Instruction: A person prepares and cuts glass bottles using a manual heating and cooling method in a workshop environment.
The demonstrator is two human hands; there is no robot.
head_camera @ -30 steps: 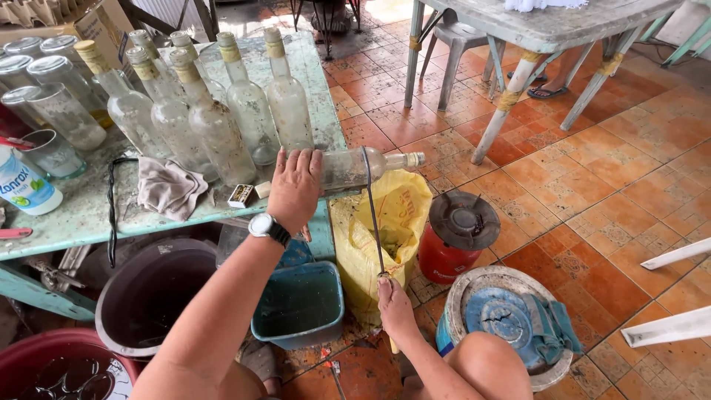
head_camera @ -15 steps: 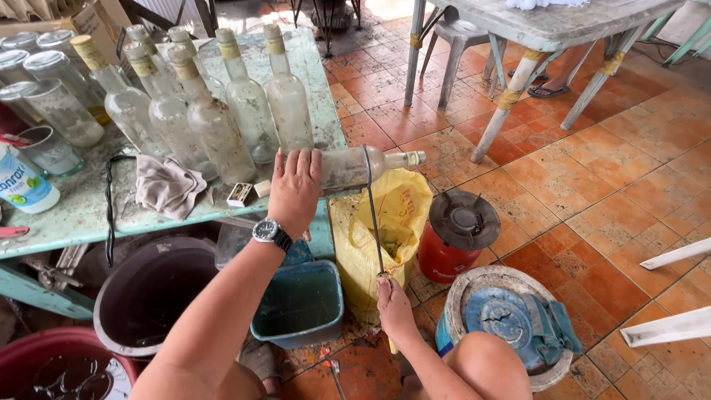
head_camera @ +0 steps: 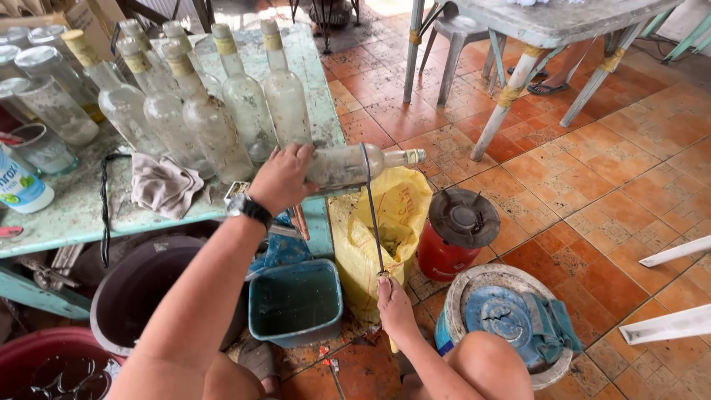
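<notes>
The right hand [head_camera: 395, 305] pinches the lower end of a thin dark looped cord [head_camera: 370, 209]. Above, the left hand [head_camera: 280, 178] grips a clear glass bottle [head_camera: 355, 164] lying sideways over the pale green table's [head_camera: 67, 216] edge, the cord encircling it.

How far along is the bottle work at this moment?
Done: cannot tell; the upright bottles on the green table look dusty and whole. In hand: the left hand holds a clear bottle on its side at the table edge, while the right hand holds a thin dark rod against it, above the yellow sack. Left: apparently the whole row.
</notes>
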